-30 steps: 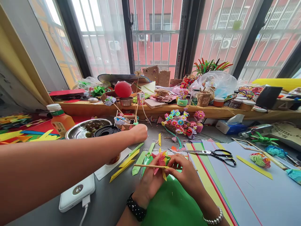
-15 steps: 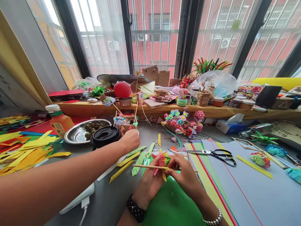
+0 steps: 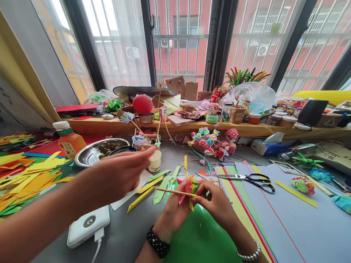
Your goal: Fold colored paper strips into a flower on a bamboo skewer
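My left hand (image 3: 172, 211), a dark dotted band on its wrist, is closed around a folded paper flower (image 3: 188, 187) in pink, yellow and green. A thin wooden stick (image 3: 170, 191) lies across the flower. My right hand (image 3: 215, 199), with a beaded bracelet, pinches the stick against a yellow paper strip (image 3: 191, 205) at the flower's lower side; its fingers hide part of the stick. Folded green strips (image 3: 159, 193) and yellow strips (image 3: 141, 199) lie left of my hands on the grey table.
Another person's hand (image 3: 123, 171) reaches in from the left, before a paper cup (image 3: 155, 161). Scissors (image 3: 246, 178) lie on coloured sheets (image 3: 296, 204) at right. A power bank (image 3: 87, 224), a steel plate (image 3: 82, 157) and a juice bottle (image 3: 70, 140) stand at left.
The other person's hand has drawn back leftward from the paper cup, uncovering it and now blocking the black lid. My hands have barely moved on the flower and stick.
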A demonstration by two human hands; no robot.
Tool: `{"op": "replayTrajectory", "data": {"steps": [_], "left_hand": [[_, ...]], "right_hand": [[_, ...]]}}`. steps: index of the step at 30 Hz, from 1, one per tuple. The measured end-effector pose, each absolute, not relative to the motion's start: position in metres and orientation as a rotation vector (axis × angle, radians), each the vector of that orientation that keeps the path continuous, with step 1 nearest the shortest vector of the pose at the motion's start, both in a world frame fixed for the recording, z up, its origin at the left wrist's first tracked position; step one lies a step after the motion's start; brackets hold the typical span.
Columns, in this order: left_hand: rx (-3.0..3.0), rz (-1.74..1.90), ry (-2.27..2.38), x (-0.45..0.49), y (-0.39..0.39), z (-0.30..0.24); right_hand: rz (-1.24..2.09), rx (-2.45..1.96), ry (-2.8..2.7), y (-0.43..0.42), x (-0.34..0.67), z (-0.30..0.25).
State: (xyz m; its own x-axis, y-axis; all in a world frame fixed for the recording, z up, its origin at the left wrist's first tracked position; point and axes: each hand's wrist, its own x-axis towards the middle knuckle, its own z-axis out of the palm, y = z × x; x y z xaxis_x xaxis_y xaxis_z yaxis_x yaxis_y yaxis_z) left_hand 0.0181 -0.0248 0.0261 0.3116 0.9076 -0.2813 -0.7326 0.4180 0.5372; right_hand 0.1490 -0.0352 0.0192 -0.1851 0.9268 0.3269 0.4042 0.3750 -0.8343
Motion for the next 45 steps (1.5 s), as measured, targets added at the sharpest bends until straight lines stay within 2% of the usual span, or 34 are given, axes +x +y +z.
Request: {"op": "replayTrajectory", "data": {"steps": [14,21,27,35,45], "left_hand": [[0.452,1.055,0.414,0.023,-0.029,0.019],[0.337,1.083,0.443,0.021,-0.023,0.018],[0.288,1.138,0.439,0.016,-0.024,0.021],[0.391,1.133,0.427,0.016,-0.024,0.021],[0.554,1.12,0.442,0.014,-0.03,0.014]], "right_hand": [[0.74,-1.129,-1.714,-0.038,0.145,0.02],[0.619,-1.113,-1.73,-0.038,0.142,0.02],[0.386,-1.148,-1.638,-0.038,0.157,0.024],[0.347,-0.95,-1.948,-0.037,0.15,0.021],[0.318,-0.958,-1.863,-0.036,0.15,0.01]]}}
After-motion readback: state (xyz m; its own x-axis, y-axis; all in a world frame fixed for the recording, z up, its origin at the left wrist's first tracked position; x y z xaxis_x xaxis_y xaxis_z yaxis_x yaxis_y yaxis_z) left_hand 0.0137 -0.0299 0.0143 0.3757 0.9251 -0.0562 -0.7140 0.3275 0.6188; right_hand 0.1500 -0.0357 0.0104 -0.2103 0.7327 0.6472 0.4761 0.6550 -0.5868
